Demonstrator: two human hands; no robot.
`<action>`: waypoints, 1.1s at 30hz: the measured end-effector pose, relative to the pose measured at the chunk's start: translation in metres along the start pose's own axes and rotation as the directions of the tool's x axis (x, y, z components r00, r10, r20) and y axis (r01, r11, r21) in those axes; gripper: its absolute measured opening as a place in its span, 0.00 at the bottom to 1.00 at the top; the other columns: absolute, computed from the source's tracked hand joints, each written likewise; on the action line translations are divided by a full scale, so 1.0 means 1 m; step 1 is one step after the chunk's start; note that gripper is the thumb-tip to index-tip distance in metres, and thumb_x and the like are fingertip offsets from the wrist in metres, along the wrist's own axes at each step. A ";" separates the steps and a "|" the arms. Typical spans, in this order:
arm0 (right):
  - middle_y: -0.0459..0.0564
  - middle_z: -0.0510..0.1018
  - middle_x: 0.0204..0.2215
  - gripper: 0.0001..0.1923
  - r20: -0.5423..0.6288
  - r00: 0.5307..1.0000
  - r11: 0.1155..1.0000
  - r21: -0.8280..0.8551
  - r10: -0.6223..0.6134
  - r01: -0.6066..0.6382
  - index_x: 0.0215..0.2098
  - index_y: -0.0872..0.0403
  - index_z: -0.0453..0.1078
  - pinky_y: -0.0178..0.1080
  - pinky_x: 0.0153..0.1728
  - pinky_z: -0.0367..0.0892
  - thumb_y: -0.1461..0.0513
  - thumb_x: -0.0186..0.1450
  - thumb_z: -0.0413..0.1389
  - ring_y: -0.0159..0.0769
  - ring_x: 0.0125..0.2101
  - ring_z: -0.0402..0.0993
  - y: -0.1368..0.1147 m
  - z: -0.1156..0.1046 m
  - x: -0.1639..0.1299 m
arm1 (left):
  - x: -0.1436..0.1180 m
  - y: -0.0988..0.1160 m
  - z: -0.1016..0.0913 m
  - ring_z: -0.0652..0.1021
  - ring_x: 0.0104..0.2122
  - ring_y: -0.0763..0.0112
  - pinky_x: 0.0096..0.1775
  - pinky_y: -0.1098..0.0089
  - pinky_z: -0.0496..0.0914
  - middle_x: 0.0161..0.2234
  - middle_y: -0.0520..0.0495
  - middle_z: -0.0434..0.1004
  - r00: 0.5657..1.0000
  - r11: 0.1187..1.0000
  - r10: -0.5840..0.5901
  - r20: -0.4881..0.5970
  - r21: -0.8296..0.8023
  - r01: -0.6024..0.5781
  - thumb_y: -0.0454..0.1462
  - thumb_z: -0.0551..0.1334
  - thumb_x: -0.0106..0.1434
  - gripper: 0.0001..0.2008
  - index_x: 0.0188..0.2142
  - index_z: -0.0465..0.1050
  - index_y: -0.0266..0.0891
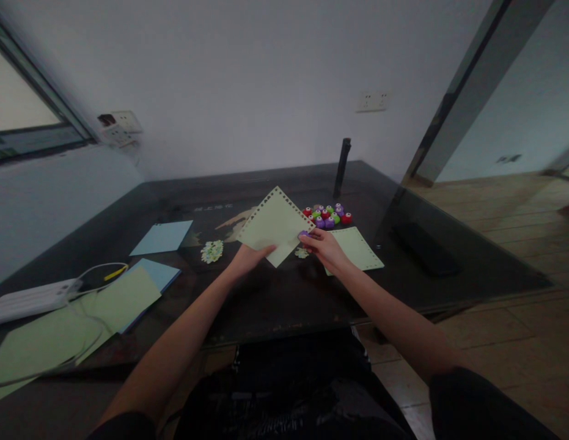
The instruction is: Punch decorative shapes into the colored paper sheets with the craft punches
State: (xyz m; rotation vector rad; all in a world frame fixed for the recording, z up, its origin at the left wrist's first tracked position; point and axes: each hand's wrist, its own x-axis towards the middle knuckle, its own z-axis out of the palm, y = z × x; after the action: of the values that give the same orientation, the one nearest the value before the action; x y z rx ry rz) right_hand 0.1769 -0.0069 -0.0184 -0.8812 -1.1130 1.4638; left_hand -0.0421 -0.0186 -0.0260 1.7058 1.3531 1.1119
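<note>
My left hand [251,258] grips the lower left edge of a pale green sheet of paper [275,223], thumb on top. The sheet is held up off the table with a corner pointing away from me, and small holes line its two far edges. In my right hand [327,247] is a small purple craft punch [304,234], at the sheet's right corner. Whether the punch is pressed on the paper I cannot tell. Beyond my right hand stands a cluster of red, green and purple craft punches [329,215]. Another pale green sheet with holed edges [357,247] lies beside my right wrist.
Flower-like cutouts [212,251] lie left of my hands, and a smaller one [301,252] lies below the held sheet. Blue paper [162,237], green sheets [82,318] and a white power strip [32,299] with a cable occupy the left. A dark upright post [342,168] stands behind the punches.
</note>
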 end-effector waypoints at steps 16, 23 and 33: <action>0.48 0.75 0.28 0.18 -0.024 1.000 0.998 -0.057 0.007 -0.008 0.30 0.55 0.72 0.33 0.20 0.49 0.56 0.43 0.68 0.28 0.25 0.64 -0.002 0.000 0.000 | -0.003 0.007 0.002 0.70 0.54 0.54 0.58 0.51 0.59 0.51 0.38 0.73 1.000 1.000 0.007 -0.001 -0.017 -0.007 0.42 0.64 0.53 0.30 0.55 0.65 0.36; 0.46 0.74 0.26 0.17 -0.024 1.000 0.998 -0.062 -0.010 0.009 0.27 0.56 0.72 0.33 0.20 0.48 0.56 0.43 0.68 0.27 0.24 0.61 -0.002 -0.001 0.001 | -0.002 0.007 0.002 0.69 0.55 0.54 0.60 0.51 0.56 0.51 0.37 0.73 1.000 1.000 0.027 -0.006 -0.005 -0.027 0.42 0.64 0.53 0.31 0.56 0.64 0.35; 0.44 0.70 0.22 0.18 -0.017 1.000 0.999 -0.051 -0.006 0.005 0.25 0.56 0.70 0.34 0.19 0.48 0.55 0.43 0.69 0.25 0.20 0.58 -0.003 0.000 0.000 | -0.003 0.006 0.002 0.68 0.56 0.54 0.60 0.52 0.56 0.51 0.38 0.73 0.998 0.998 0.064 0.018 0.003 -0.064 0.43 0.63 0.55 0.31 0.57 0.63 0.36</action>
State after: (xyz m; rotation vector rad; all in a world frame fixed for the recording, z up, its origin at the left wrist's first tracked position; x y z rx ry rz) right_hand 0.1781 -0.0066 -0.0157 -0.9232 -1.1433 1.4263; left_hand -0.0386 -0.0226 -0.0219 1.7688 1.2985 1.1276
